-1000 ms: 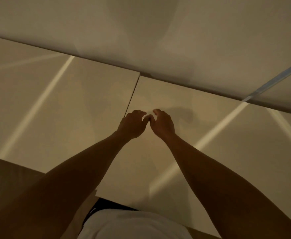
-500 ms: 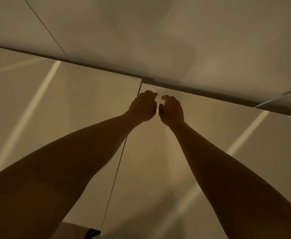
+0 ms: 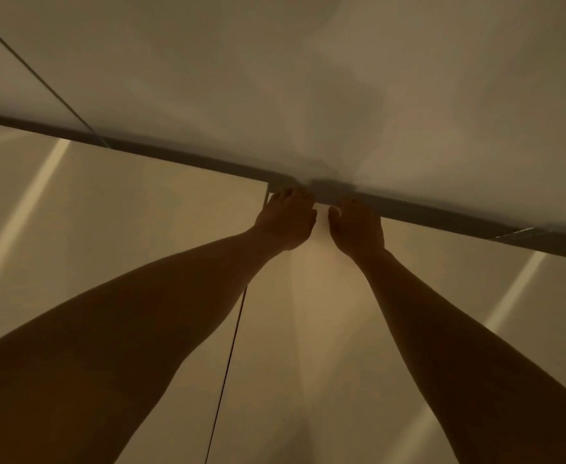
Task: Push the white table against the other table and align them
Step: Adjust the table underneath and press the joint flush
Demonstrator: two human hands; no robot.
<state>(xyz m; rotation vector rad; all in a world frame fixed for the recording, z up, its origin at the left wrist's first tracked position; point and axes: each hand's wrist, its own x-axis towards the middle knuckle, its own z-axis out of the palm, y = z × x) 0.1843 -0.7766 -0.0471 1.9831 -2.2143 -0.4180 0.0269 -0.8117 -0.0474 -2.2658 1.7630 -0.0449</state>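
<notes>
white table (image 3: pixel 341 329) flush beside other table (image 3: pixel 124 212), thin seam between

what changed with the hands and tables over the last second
Both hands slid forward from mid-tabletop to the far edge by the wall: the left hand and right hand now curl their fingers there. The seam between the two tables stayed a thin, closed line.

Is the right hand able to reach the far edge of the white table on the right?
Probably yes: the right hand already rests at the right white table's far edge, nothing blocking.
</notes>
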